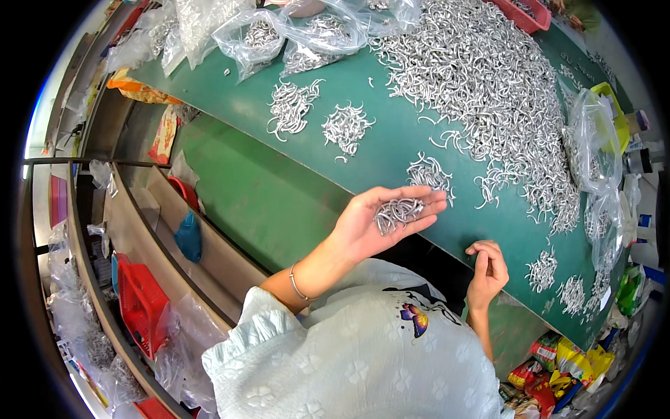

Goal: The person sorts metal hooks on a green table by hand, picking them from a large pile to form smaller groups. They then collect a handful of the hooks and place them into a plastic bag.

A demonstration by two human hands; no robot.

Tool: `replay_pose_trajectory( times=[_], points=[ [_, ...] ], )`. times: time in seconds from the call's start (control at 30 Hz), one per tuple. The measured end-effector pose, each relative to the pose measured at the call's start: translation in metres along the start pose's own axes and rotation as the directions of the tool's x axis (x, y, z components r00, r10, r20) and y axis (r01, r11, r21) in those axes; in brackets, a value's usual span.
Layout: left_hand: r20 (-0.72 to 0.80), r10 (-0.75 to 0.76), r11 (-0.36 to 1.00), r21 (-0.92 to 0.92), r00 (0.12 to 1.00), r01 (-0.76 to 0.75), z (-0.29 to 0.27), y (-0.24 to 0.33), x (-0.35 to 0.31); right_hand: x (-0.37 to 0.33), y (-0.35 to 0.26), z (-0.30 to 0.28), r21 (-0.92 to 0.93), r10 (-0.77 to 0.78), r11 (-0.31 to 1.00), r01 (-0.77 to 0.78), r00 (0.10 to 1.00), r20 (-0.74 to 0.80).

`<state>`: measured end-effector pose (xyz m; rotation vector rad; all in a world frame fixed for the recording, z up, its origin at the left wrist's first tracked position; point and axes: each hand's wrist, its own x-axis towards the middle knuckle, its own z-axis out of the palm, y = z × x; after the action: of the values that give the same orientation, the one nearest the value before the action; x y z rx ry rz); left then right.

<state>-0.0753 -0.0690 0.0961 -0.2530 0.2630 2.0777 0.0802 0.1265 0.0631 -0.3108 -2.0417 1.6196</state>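
On my upturned left palm [359, 223] lies a cluster of small curved silver metal pieces [398, 215], with the fingers stretched out beneath them. That hand is over the front edge of the green table [363, 164], and its fingertips reach a small pile of the same pieces [427, 172]. My right hand [488, 271] is farther right, near the table edge, with its fingers curled in; whatever they may hold is hidden. Two more small piles [292, 108] [347, 129] lie farther left. A large heap of curved pieces [481, 84] covers the table's far right part.
Clear plastic bags of pieces [317, 42] stand along the far edge. Another clear bag [594, 143] and a yellow-green basket [614, 112] are at the right. A red basket [139, 304] is on the left shelving. Colourful packets [558, 366] lie below at the right.
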Motion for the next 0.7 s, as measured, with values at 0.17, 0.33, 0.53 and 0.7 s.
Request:
replay_pose_trajectory(
  times=[0.17,0.33,0.53,0.7],
  points=[
    [0.166,-0.004,0.990,-0.135,0.986,0.027,0.009,0.006,0.010,0.003,-0.001,0.001,0.009,0.027,1.000,-0.027,1.000,-0.013],
    [0.148,-0.031,0.991,-0.122,0.988,0.050,0.015,-0.002,0.014,0.022,-0.017,0.014,-0.117,-0.087,0.989,0.091,0.996,0.035],
    [0.160,-0.124,0.973,-0.173,0.979,0.152,0.015,-0.015,0.022,0.068,-0.054,0.038,-0.408,-0.293,0.828,0.385,0.917,0.271],
    [0.079,-0.142,0.974,-0.166,0.987,0.153,0.016,-0.016,0.025,0.082,-0.053,0.035,-0.428,-0.280,0.805,0.411,0.899,0.337]
  ],
)
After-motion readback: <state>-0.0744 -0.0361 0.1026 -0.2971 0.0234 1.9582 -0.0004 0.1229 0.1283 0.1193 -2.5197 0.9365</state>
